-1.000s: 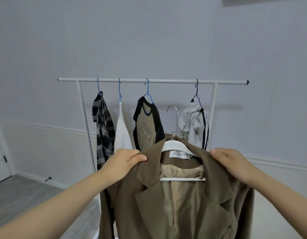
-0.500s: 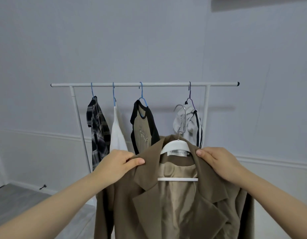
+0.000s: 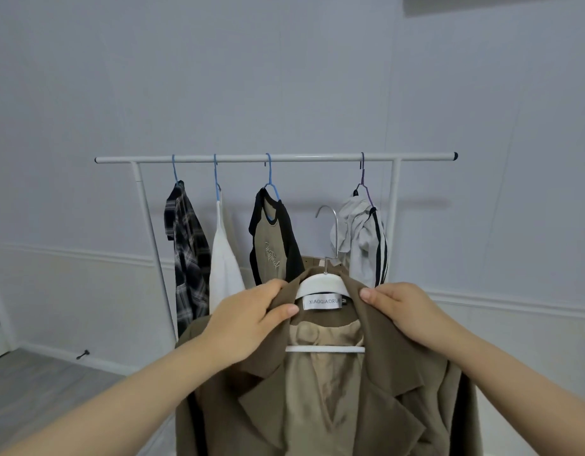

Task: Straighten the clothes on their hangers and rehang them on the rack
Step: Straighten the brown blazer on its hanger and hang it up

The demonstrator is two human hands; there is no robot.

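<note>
Both hands have slid inward along the collar: the left hand (image 3: 251,319) now pinches the brown blazer (image 3: 337,390) beside the label, the right hand (image 3: 404,311) grips the opposite lapel. The blazer sits on its white hanger (image 3: 322,286), held below the rack (image 3: 278,158), its hook under the rail's gap toward the right end. Straightening looks nearly finished; rehanging remains.

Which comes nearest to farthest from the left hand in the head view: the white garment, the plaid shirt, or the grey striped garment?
Measured from the left hand, which grips the brown jacket's collar:
1. White garment, just above and left of the hand.
2. Plaid shirt, further left, first on the rail.
3. Grey striped garment, far right of the rail, beyond the right hand.
</note>
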